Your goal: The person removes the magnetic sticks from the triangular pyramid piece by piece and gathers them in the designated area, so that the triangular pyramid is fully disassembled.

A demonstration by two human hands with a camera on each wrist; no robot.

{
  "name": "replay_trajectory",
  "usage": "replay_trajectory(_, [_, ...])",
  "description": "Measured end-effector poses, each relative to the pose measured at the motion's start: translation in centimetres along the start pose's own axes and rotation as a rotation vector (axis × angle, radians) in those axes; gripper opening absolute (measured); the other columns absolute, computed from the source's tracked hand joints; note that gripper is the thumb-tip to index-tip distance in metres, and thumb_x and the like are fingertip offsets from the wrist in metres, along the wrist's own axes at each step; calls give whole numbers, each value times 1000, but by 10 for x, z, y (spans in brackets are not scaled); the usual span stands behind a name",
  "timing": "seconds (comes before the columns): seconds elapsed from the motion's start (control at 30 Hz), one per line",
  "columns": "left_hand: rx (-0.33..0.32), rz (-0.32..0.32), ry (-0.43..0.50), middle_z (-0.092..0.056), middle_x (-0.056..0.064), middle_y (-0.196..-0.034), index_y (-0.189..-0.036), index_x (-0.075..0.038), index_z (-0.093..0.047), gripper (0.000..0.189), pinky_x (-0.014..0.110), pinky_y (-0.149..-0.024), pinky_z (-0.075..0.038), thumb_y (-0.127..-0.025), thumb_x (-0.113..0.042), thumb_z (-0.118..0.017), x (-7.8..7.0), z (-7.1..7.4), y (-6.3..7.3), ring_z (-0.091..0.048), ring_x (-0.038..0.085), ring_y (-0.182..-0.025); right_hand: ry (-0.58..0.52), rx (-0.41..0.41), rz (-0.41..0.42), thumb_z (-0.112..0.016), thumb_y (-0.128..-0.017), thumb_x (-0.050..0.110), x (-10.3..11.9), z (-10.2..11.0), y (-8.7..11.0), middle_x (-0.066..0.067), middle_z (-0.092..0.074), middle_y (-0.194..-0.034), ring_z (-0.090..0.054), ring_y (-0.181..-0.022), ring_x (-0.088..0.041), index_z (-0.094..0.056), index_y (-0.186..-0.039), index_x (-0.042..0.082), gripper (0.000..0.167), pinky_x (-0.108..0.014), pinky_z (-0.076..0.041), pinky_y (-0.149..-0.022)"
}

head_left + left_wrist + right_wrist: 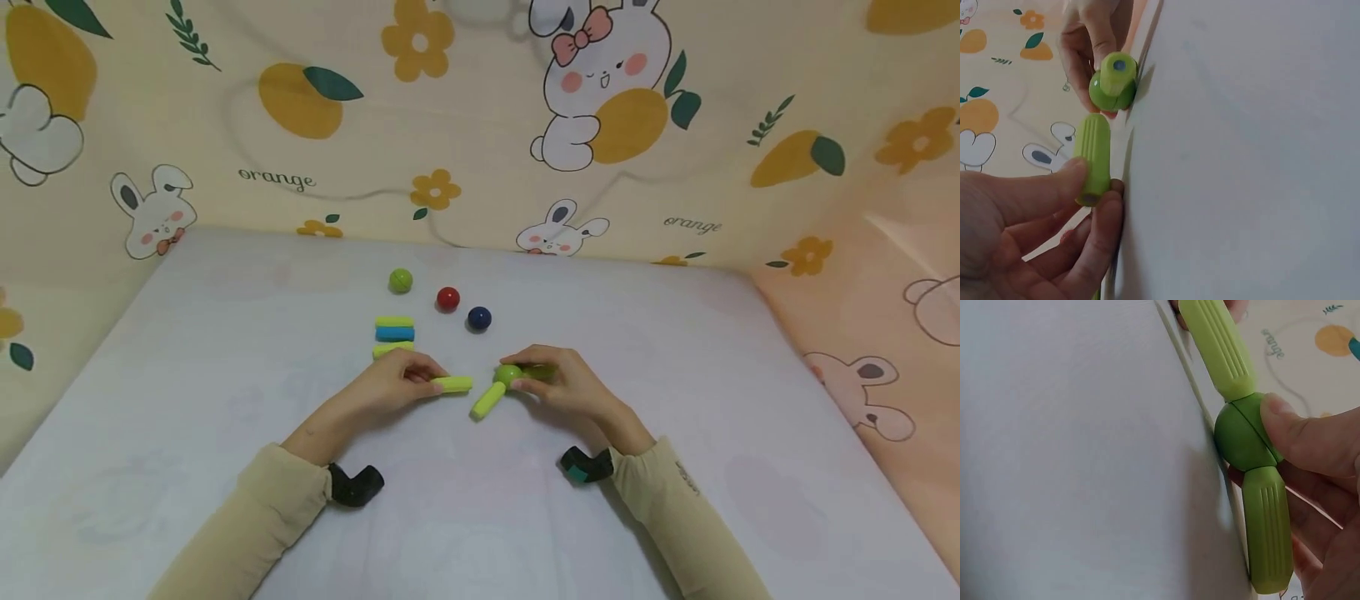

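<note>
- While the left hand [390,385] is pinching one yellow-green rod [453,384] with thumb and fingers, this rod is pointing right, near the green ball [508,377] but apart from it.
- The right hand [566,383] is holding the green ball, its thumb pressing on the surface.
- Two other rods are sticking out from this ball: the first rod [487,402] is pointing left and near, the second rod [1266,531] is extending to the right, beside the fingers.
- Just beyond the left hand, a far yellow-green stick [394,322], a blue stick [395,333] and a nearer yellow-green stick [392,349] are lying in parallel.
- Farther away, a light green ball [401,281], a red ball [448,299] and a dark blue ball [479,318] are resting on the white table [675,350].
</note>
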State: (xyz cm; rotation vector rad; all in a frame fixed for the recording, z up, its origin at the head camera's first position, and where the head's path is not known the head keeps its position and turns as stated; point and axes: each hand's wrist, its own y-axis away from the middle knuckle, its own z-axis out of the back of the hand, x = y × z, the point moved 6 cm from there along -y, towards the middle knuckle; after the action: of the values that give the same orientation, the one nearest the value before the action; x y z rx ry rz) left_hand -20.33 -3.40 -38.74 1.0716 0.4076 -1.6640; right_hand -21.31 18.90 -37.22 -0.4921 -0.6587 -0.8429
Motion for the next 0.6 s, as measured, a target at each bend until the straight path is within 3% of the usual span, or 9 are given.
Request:
replay_trajectory(0.33, [-29, -19, 25, -66, 5, -101, -107, -9, -72, 21, 30, -81, -46, -88, -16, -68, 17, 16, 10, -57, 16, -89, -30, 6, 1, -72, -85, 9, -1, -1, 1, -3, -70, -108, -62, -96, -15, -69, -115, 7, 30, -33, -51, -89])
replay_trajectory(0.6, [-77, -46, 16, -69, 9, -103, -108, -5, -71, 25, 27, -79, -46, -86, -15, -71, 27, 36, 20, -59, 15, -88, -35, 2, -21, -72, -85, 9, -1, 0, 1, -3, -71, -108, -62, -97, -15, -69, -114, 8, 30, -36, -51, -91])
